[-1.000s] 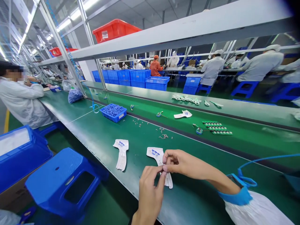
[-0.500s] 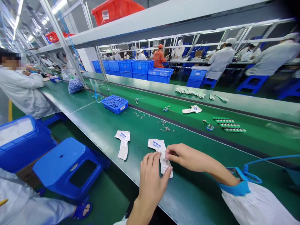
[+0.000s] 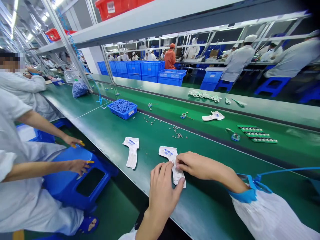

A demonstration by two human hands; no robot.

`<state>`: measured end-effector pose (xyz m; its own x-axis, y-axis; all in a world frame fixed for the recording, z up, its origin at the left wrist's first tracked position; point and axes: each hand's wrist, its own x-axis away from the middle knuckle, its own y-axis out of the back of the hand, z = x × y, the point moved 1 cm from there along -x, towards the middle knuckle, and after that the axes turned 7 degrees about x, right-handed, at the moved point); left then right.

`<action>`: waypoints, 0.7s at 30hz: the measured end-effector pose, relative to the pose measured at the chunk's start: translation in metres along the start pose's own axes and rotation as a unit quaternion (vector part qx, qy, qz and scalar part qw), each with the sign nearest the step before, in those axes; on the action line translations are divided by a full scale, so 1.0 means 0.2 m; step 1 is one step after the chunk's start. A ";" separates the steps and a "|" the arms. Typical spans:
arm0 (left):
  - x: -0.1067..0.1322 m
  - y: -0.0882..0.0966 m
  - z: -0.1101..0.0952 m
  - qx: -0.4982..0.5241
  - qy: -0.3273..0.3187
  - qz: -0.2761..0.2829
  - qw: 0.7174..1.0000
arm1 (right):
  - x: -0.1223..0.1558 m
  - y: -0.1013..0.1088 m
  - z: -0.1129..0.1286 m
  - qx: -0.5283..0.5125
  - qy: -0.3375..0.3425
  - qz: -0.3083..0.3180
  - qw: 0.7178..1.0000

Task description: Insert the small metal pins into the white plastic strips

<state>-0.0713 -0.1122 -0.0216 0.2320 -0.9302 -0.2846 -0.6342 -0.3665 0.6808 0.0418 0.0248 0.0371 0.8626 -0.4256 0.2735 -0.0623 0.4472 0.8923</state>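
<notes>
- left hand (image 3: 162, 195), right hand (image 3: 197, 165): fingers curled, pinching stem of white T-shaped sheet (image 3: 173, 163) between them
- second T-shaped sheet (image 3: 131, 152) on green tabletop (image 3: 212, 190), left of hands
- blue crate (image 3: 122, 109) of blue parts, beyond hands

A white T-shaped sheet (image 3: 168, 152) printed in blue is held by the left hand (image 3: 162, 196) and right hand (image 3: 197, 165) over a green conveyor belt (image 3: 212, 190), with a matching sheet (image 3: 131, 150) lying nearby.
</notes>
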 end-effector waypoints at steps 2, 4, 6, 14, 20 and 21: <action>0.00 0.00 0.00 0.002 0.002 -0.001 1.000 | -0.01 0.00 0.01 0.015 -0.005 -0.003 1.000; 0.00 0.00 0.00 0.003 0.004 0.001 1.000 | -0.02 0.00 0.02 0.034 -0.012 -0.004 0.999; 0.00 0.00 -0.01 0.004 0.005 0.001 1.000 | -0.03 -0.01 0.03 0.054 -0.024 -0.003 0.998; 0.00 0.01 -0.01 0.011 0.015 0.009 1.000 | -0.04 -0.01 0.03 0.051 -0.119 0.003 0.992; 0.00 0.00 0.00 0.008 0.011 0.007 1.000 | -0.09 0.00 -0.23 -0.002 -0.083 -0.139 0.987; 0.01 0.00 0.00 0.006 0.010 0.006 1.000 | -0.10 -0.01 -0.30 0.027 -0.116 -0.187 0.975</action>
<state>-0.0721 -0.1134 -0.0221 0.2393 -0.9345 -0.2634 -0.6454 -0.3558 0.6759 0.0537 0.0795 0.0087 0.6940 -0.7199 -0.0058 0.2030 0.1881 0.9609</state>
